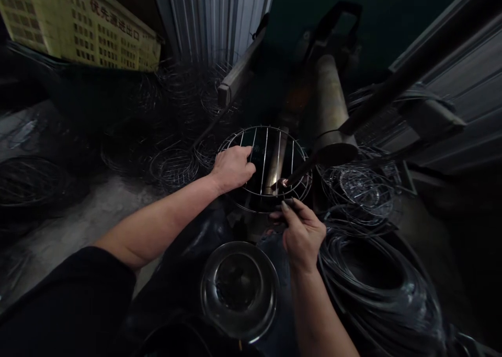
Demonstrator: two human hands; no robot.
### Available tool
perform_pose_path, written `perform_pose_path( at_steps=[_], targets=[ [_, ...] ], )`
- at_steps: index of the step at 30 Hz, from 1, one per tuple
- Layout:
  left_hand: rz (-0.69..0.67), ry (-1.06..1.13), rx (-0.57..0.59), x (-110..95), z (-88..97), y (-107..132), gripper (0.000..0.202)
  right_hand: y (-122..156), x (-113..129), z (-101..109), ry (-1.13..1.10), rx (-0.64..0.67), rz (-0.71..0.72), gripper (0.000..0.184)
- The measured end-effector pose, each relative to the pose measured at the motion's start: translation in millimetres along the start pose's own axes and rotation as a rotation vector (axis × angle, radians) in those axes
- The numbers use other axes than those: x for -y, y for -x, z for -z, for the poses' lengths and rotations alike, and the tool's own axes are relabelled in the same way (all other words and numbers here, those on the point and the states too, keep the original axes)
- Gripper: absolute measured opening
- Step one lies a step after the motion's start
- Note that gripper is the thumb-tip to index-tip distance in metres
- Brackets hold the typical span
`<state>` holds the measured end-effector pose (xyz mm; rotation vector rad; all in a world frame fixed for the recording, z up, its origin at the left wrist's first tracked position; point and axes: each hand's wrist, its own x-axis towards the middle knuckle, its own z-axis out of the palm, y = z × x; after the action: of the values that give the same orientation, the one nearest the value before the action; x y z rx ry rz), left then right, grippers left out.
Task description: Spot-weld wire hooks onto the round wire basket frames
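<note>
A round wire rack with parallel bars sits in the middle, around a brass-coloured metal bar. My left hand is closed around its left side, thumb and index finger toward the bars. Just in front of the rack's near edge, my right hand is pinched; a small dark piece seems to be between the fingers, too dim to name. Above the rack's right side, a thick metal cylinder carries a dark rod whose copper-coloured tip is close to the near wires.
A shiny metal bowl lies below my hands. Coiled wire and wire rings are at right. More wire racks stand at left, under a yellow crate. A dark slanting bar crosses the upper right.
</note>
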<state>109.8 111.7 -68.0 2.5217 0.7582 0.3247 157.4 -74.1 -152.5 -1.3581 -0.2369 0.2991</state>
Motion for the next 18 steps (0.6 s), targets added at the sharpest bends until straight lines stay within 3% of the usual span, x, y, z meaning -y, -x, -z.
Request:
perform_pose_path(
  at_steps=[18],
  targets=[
    [-0.078, 0.076, 0.025, 1, 1.7, -15, 0.026, -11, 6, -3, -0.072, 0.0, 0.021, 0.025]
  ],
)
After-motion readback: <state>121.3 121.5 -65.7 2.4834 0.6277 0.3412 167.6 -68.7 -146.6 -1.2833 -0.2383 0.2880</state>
